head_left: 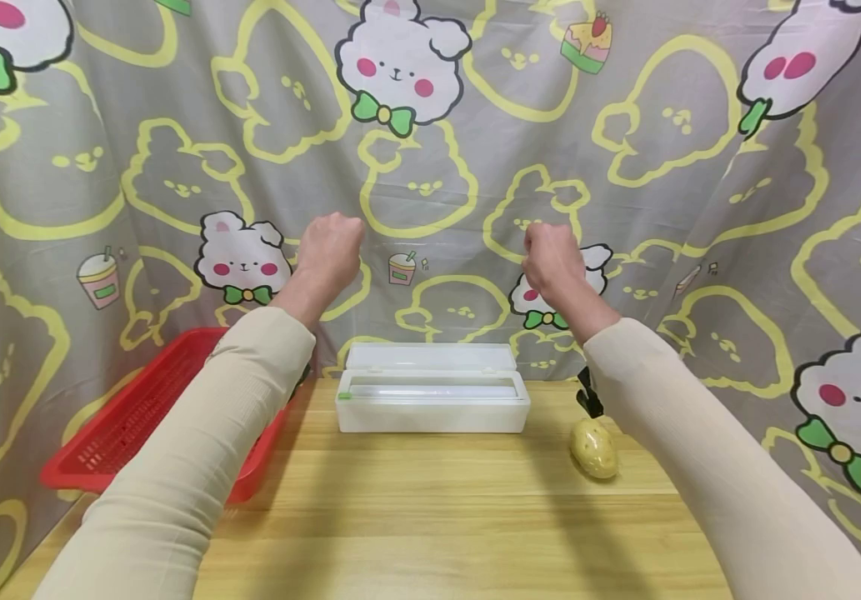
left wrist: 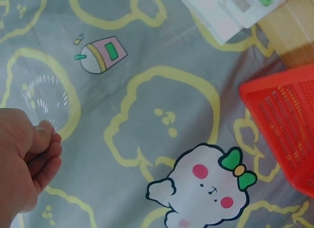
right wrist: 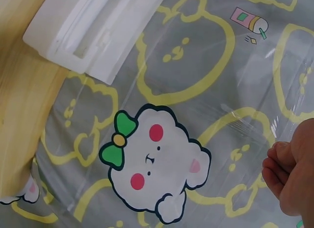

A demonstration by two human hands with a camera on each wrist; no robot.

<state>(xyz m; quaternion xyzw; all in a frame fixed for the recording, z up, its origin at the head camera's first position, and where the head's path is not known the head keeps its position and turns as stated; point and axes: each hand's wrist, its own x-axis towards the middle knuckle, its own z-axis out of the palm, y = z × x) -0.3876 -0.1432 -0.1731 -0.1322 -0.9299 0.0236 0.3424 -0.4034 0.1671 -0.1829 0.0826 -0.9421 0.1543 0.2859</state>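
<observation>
My left hand (head_left: 328,250) at 11 o'clock and right hand (head_left: 553,258) at 1 each pinch, thumb against curled fingers, the clear film (left wrist: 45,94) between them at 12, above the white box (head_left: 433,416), with a potato (head_left: 593,448) at 2 and a red basket (head_left: 70,478) at 10.

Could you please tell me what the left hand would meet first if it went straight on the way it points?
Most likely the curtain, which lies beyond the left hand in the head view, though the gap is hard to judge.
</observation>
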